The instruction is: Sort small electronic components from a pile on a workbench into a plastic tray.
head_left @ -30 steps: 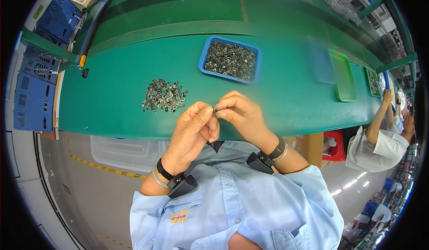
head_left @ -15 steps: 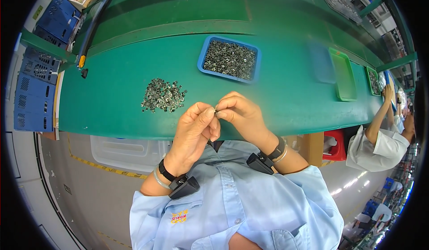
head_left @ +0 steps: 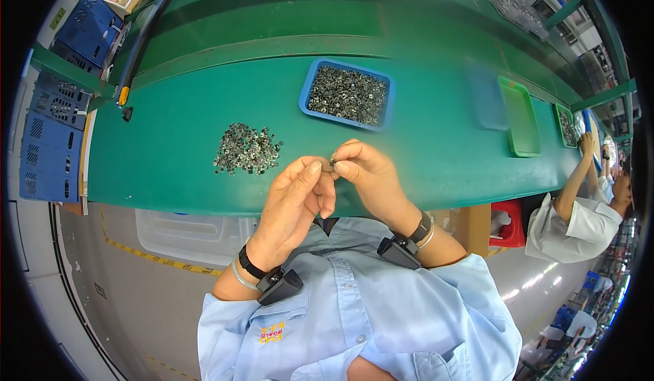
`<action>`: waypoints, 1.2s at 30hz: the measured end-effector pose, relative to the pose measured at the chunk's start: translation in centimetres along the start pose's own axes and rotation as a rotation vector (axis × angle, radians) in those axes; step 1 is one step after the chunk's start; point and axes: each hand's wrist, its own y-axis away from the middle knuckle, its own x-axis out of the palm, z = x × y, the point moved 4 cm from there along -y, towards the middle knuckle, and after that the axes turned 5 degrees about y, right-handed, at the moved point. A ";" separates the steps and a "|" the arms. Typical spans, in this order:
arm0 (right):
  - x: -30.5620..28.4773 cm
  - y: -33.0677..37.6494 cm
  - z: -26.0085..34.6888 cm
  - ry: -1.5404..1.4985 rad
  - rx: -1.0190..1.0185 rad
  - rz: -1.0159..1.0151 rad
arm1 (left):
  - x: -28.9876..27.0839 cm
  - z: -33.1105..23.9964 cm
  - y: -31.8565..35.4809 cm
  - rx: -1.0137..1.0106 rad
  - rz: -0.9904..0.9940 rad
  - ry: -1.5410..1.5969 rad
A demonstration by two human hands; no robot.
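"One small dark part (head_left: 332,164) — where?"
"Pinched in our right hand (head_left: 371,175), toward the worktop's (head_left: 170,183) near edge; our left hand (head_left: 294,192) is just beside, its grip unclear."
"How far along?"
"Pile (head_left: 248,149) and blue tray (head_left: 304,98) both hold plenty — which is finished, we cannot tell."

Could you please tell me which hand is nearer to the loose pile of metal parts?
Left: the left hand is just right of the pile; the right hand is farther right.
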 end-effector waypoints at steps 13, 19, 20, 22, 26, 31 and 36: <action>0.3 0.3 1.6 0.575 -0.316 -0.086 | 0.3 0.3 0.0 0.012 -0.039 0.004; 0.8 0.6 2.0 0.784 -0.481 -0.122 | -0.1 0.5 -0.1 0.031 -0.089 -0.005; 0.8 0.6 2.1 0.782 -0.482 -0.123 | -0.3 0.5 -0.1 0.032 -0.087 0.000; 0.9 0.6 2.2 0.785 -0.484 -0.115 | -0.5 0.6 -0.1 0.039 -0.083 -0.004; 0.9 0.7 2.2 0.781 -0.487 -0.090 | -0.7 0.6 -0.1 0.050 -0.069 0.008; 1.0 0.9 2.1 0.734 -0.463 -0.068 | -0.9 0.9 -0.1 0.049 -0.043 0.070; 1.0 0.9 2.1 0.746 -0.469 -0.080 | -0.9 0.7 0.0 0.037 -0.040 -0.005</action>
